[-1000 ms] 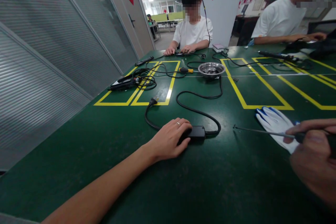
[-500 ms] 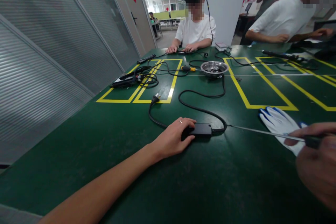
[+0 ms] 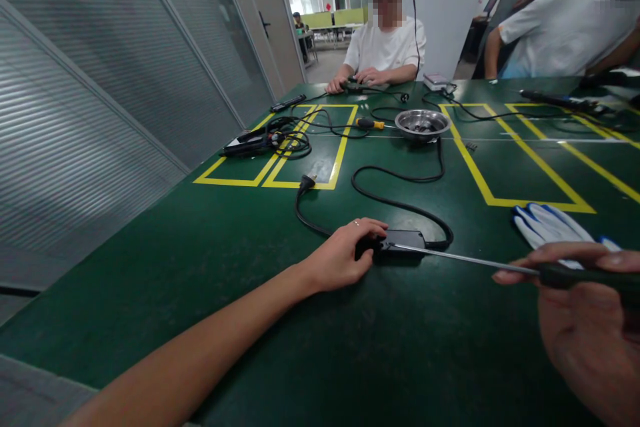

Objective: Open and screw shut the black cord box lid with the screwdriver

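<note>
My left hand [image 3: 347, 255] is closed round the left end of a black power adapter [image 3: 407, 239] lying on the green table. From the adapter a cord with a plug [image 3: 308, 182] runs out on the left, and a black cable [image 3: 395, 203] curves away on the right toward a metal bowl. At the right edge my right hand [image 3: 583, 307] grips the dark handle of a screwdriver [image 3: 465, 257]. Its long shaft points left, with the tip over the adapter's top near my left fingers; whether it touches cannot be made out.
Small dark parts lie in the metal bowl [image 3: 423, 125]. A yellow-black screwdriver [image 3: 370, 123] sits beside it. White-blue gloves [image 3: 555, 227] lie near my right hand. Coiled black cables [image 3: 280, 140] are at the left. Across the table a person in white [image 3: 387, 47] handles something dark; another sits at right.
My right hand has moved the screwdriver left, so its tip has gone from beside the adapter's right end to over its top. My left hand still holds the adapter. The view has shifted slightly.
</note>
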`<state>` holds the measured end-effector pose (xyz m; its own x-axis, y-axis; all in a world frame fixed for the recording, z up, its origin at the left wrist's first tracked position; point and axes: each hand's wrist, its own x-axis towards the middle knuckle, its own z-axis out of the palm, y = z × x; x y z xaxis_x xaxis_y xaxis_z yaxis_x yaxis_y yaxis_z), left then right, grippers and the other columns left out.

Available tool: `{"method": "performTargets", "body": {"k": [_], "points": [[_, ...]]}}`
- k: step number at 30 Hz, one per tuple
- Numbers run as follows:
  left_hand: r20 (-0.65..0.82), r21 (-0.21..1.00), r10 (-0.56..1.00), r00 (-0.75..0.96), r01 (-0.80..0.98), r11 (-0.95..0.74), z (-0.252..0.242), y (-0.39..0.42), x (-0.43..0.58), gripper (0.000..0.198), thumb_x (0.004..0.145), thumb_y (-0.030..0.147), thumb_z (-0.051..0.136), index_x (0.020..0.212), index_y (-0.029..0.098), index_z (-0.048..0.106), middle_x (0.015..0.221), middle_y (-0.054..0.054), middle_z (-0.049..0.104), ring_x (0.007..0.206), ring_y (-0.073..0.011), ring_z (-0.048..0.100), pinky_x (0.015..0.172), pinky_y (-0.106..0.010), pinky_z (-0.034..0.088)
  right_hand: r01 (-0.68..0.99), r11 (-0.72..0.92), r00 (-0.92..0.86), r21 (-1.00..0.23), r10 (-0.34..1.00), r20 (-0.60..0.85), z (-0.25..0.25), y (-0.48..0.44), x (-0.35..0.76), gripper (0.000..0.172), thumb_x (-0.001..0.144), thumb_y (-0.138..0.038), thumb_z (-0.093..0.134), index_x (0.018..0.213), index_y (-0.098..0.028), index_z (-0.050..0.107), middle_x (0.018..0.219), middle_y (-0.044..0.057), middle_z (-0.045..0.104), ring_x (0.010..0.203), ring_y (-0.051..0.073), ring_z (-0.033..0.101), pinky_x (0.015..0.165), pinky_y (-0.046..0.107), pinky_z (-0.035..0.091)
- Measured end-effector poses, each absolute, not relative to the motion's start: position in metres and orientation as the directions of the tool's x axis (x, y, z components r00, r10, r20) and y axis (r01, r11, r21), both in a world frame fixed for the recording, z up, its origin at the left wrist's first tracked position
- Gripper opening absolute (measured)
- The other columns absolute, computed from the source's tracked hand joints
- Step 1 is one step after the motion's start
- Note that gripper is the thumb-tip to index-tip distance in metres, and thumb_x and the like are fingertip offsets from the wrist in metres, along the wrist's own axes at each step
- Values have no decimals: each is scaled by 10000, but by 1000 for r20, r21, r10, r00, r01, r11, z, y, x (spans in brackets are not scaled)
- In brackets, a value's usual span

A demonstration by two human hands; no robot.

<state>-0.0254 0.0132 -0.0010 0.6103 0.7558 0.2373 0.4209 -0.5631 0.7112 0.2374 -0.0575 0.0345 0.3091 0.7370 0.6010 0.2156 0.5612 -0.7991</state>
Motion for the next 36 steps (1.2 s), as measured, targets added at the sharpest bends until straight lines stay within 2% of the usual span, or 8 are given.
{"method": "performTargets", "body": {"k": [5, 13, 16, 22, 25, 29, 31, 36], "points": [[234, 727, 768, 597, 417, -545, -2, 14, -26, 401, 777, -7, 490, 1139, 159, 539, 1239, -97, 556, 1135, -213, 530, 1004, -412, 427, 130, 560, 381, -818, 733, 563, 31, -54, 233, 283, 646, -188, 696, 876, -335, 619, 797, 47, 597, 727, 301, 624, 500, 613, 574], [229, 736, 772, 593, 413, -536, -1, 14, -26, 391, 784, -9, 499, 1135, 157, 541, 1253, -92, 547, 1137, -204, 526, 1020, -415, 418, 156, 575, 384, -803, 714, 586, 31, -53, 229, 326, 635, -183, 681, 902, -361, 631, 800, 54, 601, 731, 298, 625, 527, 603, 587], [228, 733, 769, 597, 414, -539, -1, 14, -26, 387, 784, -8, 501, 1133, 155, 543, 1247, -94, 549, 1138, -205, 525, 1019, -417, 418, 127, 542, 367, -831, 752, 547, 33, -54, 229, 300, 656, -166, 667, 889, -351, 627, 803, 51, 602, 743, 292, 629, 554, 605, 590], [236, 736, 770, 593, 408, -540, 0, 14, -26, 376, 796, -3, 508, 1134, 156, 543, 1248, -97, 551, 1146, -204, 524, 1018, -406, 413, 105, 594, 349, -797, 729, 589, 27, -52, 232, 328, 660, -115, 659, 915, -317, 616, 828, 43, 600, 769, 293, 628, 483, 580, 593], [235, 742, 773, 589, 405, -534, 3, 13, -26, 305, 835, 45, 532, 1120, 154, 546, 1252, -98, 553, 1146, -198, 528, 1014, -389, 411, 108, 604, 325, -790, 729, 602, 25, -52, 234, 340, 665, -91, 648, 935, -294, 606, 862, 55, 622, 766, 303, 632, 493, 600, 588], [248, 745, 787, 565, 408, -528, 4, 15, -25, 121, 913, 139, 514, 999, 166, 595, 1201, -79, 591, 1109, -184, 556, 974, -360, 431, 117, 619, 307, -777, 721, 621, 22, -52, 236, 347, 656, -84, 655, 941, -275, 601, 865, 53, 642, 743, 293, 644, 492, 572, 594], [254, 739, 790, 558, 415, -530, 2, 16, -24, 109, 925, 153, 510, 952, 173, 614, 1178, -68, 604, 1086, -178, 568, 951, -348, 443, 124, 646, 322, -753, 692, 647, 21, -51, 237, 351, 634, -87, 674, 925, -271, 609, 828, 35, 631, 730, 287, 642, 463, 554, 591], [254, 715, 790, 558, 441, -542, 2, 15, -21, 97, 910, 146, 525, 948, 179, 608, 1185, -68, 597, 1082, -187, 572, 912, -346, 470, 157, 558, 397, -815, 720, 569, 31, -49, 238, 279, 700, -208, 659, 927, -354, 589, 830, 22, 585, 732, 271, 620, 493, 565, 571]]}}
